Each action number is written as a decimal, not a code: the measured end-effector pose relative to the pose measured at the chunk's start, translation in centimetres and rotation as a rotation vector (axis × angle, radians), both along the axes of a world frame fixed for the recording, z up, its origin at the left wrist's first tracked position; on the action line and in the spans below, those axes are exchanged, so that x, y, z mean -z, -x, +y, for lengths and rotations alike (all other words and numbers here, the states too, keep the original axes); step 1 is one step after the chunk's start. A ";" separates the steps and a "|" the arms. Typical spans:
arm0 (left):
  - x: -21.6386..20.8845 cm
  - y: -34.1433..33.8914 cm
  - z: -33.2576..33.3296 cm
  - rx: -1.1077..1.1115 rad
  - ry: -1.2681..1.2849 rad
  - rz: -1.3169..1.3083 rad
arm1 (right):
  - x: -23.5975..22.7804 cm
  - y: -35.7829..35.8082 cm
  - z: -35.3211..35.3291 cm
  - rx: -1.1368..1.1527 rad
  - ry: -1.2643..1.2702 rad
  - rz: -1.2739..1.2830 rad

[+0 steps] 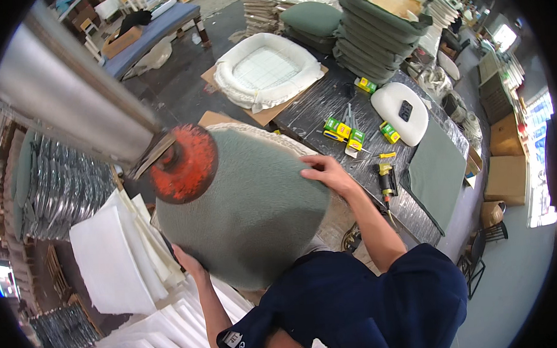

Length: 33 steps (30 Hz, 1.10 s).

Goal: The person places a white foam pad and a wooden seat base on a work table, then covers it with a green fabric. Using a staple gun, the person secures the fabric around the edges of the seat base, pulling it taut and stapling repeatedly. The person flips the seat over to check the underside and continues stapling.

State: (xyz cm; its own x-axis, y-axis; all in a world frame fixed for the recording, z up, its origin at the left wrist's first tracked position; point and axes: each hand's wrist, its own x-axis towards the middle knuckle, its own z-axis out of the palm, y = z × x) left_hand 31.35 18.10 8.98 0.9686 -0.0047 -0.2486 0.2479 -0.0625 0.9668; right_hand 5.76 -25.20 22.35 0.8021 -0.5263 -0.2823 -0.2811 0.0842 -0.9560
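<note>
A grey-green fabric seat cushion (255, 212) lies in front of me, its near edge close to my body. A round red press pad (188, 165) with worn paint rests on its far left part, below a thick metal cylinder (69, 77). My left hand (189, 262) grips the cushion's left edge; some of its fingers are hidden there. On the right side, my right hand (329, 173) touches the cushion's top near the rim, fingers apart. Whitish padding (277, 138) shows along the cushion's far edge.
Right, a plastic-covered table (313, 119) bears green-yellow boxes (355, 139), a yellow-black air tool (386, 182), a white seat pad (400, 113) and green fabric (440, 173). A white padded frame (264, 69) and cushion stacks (375, 39) stand beyond. White sheets (117, 255) lie left.
</note>
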 end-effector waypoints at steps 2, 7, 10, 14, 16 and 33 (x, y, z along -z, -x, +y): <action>-2.3 -0.8 -8.0 0.161 -0.043 -0.069 | -4.3 4.1 -1.1 0.122 -0.064 -0.117; -5.2 -1.2 -30.2 0.481 -0.097 -0.460 | -17.8 4.0 -5.3 0.103 0.136 -0.298; -3.7 -1.6 -38.2 0.601 -0.273 -0.523 | -19.9 0.2 -9.3 -0.238 0.044 -0.639; -0.1 -0.8 -41.6 0.677 -0.471 -0.494 | -4.2 -0.4 -20.2 0.212 0.111 -0.104; 0.8 -1.0 -42.7 0.685 -0.543 -0.477 | 10.1 1.9 -20.2 0.110 -0.628 -0.146; 4.8 -6.3 -52.1 0.795 -1.056 -0.756 | 16.3 -30.6 -53.9 0.583 -1.044 -1.379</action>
State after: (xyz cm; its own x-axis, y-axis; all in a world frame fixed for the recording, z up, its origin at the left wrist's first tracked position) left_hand 37.61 -34.00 4.18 0.6978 -0.7133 0.0654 -0.6995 -0.6590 0.2765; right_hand 36.35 -79.15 6.08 0.5197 -0.8543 -0.0126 0.8536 0.5185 0.0493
